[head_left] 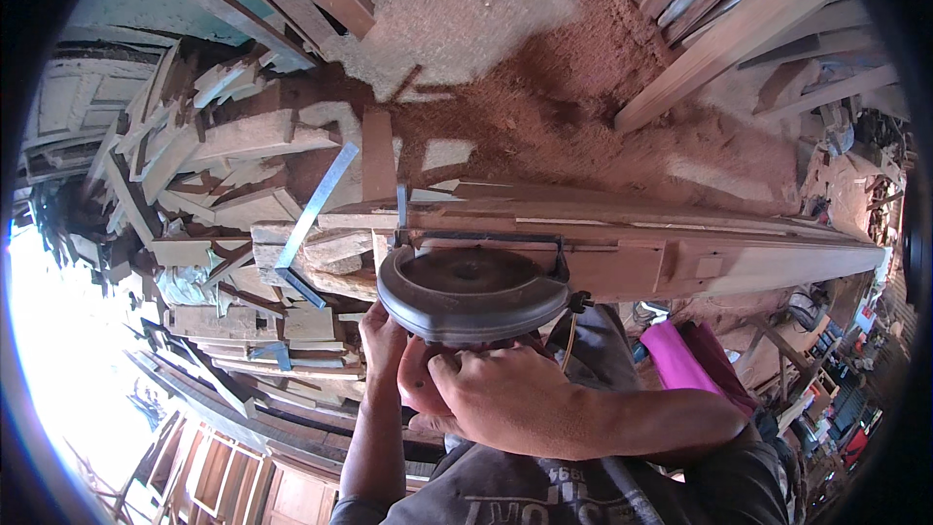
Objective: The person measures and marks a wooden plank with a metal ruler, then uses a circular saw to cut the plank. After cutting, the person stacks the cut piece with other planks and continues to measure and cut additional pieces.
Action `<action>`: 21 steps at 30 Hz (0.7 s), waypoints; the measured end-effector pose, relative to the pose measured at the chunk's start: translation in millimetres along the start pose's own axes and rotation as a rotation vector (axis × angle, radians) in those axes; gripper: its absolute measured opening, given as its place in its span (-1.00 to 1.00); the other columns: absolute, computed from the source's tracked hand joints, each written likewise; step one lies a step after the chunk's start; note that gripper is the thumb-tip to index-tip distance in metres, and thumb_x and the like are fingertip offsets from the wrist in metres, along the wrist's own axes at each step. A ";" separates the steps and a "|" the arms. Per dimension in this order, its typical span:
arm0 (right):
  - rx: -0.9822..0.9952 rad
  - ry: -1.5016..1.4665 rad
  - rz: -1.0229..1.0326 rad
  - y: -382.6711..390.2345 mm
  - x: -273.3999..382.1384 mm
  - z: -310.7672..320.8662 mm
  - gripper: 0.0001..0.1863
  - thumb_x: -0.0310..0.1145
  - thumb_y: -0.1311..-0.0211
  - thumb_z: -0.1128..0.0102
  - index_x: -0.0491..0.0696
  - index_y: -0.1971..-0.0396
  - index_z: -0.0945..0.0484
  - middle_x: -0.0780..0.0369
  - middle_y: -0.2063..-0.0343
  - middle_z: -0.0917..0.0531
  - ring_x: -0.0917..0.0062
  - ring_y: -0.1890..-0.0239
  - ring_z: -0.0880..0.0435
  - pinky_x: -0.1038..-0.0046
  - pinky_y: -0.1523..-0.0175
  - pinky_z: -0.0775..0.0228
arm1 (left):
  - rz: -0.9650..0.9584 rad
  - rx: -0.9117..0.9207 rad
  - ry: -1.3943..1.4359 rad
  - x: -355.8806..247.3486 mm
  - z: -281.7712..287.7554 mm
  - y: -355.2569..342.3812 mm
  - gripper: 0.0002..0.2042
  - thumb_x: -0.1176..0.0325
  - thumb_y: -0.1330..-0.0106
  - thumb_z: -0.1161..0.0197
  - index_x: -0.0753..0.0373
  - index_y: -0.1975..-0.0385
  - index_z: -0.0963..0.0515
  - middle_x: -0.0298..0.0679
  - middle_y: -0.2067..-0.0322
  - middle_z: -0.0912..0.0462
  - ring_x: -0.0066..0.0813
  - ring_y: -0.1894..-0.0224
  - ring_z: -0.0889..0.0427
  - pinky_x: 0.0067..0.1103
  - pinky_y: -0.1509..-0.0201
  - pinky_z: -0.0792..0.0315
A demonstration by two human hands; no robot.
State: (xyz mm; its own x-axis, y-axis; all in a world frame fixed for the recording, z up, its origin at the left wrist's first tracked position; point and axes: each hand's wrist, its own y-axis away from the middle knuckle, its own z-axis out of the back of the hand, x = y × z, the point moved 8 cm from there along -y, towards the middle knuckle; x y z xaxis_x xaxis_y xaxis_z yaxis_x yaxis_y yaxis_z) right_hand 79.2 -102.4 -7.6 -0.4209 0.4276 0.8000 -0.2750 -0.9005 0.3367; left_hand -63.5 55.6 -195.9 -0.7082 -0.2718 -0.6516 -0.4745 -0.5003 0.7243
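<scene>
A grey circular saw (pixel 471 316) with a round guard sits at the near edge of a long wooden workpiece (pixel 729 267). My right hand (pixel 496 394) grips the saw's handle below the guard, fingers wrapped round it. My left hand (pixel 384 340) is curled at the saw's left side; part of its fingers and what they hold are hidden behind the guard. A metal square (pixel 316 204) with a dark stock lies just to the left, on rough wooden pieces.
Offcut piles (pixel 204 156) crowd the left. Upright boards (pixel 719 49) lean at upper right over a sawdust-covered floor (pixel 535 117). A pink object (pixel 680 360) lies at lower right, near cluttered tools (pixel 846 350). Long planks (pixel 262 428) lie at lower left.
</scene>
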 end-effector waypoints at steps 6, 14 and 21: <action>0.010 -0.073 0.000 -5.1 2.9 4.5 -0.66 -0.21 -0.28 -0.39 -0.22 0.23 -0.58 0.11 0.55 -0.72 0.38 0.54 -0.81 0.34 0.44 -0.69 | -0.091 0.064 -0.088 -10.4 -3.5 0.6 -0.78 0.44 -0.39 -0.38 0.43 0.07 -0.70 -0.25 0.19 -0.82 -0.64 0.20 -0.71 -0.62 0.09 -0.59; -0.082 -0.048 0.028 -9.0 7.3 10.2 -0.70 -0.25 -0.29 -0.34 -0.22 0.28 -0.57 0.09 0.60 -0.71 0.36 0.57 -0.80 0.33 0.49 -0.66 | -0.052 0.085 0.007 -6.8 2.4 -1.2 -0.79 0.48 -0.33 -0.39 0.42 0.10 -0.69 -0.25 0.20 -0.82 -0.60 0.22 -0.73 -0.58 0.10 -0.61; -0.058 -0.074 0.022 -15.0 8.1 5.4 -0.60 -0.12 -0.48 -0.24 -0.21 0.33 -0.55 0.11 0.61 -0.70 0.42 0.61 -0.77 0.38 0.57 -0.62 | -0.037 0.069 0.022 -6.2 8.4 -3.8 -0.78 0.48 -0.32 -0.39 0.42 0.09 -0.69 -0.25 0.19 -0.82 -0.59 0.21 -0.73 -0.57 0.07 -0.62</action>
State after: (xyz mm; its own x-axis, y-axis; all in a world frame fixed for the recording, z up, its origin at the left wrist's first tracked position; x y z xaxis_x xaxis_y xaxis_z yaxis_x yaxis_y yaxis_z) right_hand 84.6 -85.8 -3.4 -0.3629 0.3988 0.8422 -0.3170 -0.9027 0.2908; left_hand -61.7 66.1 -192.7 -0.6780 -0.2724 -0.6827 -0.5355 -0.4532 0.7126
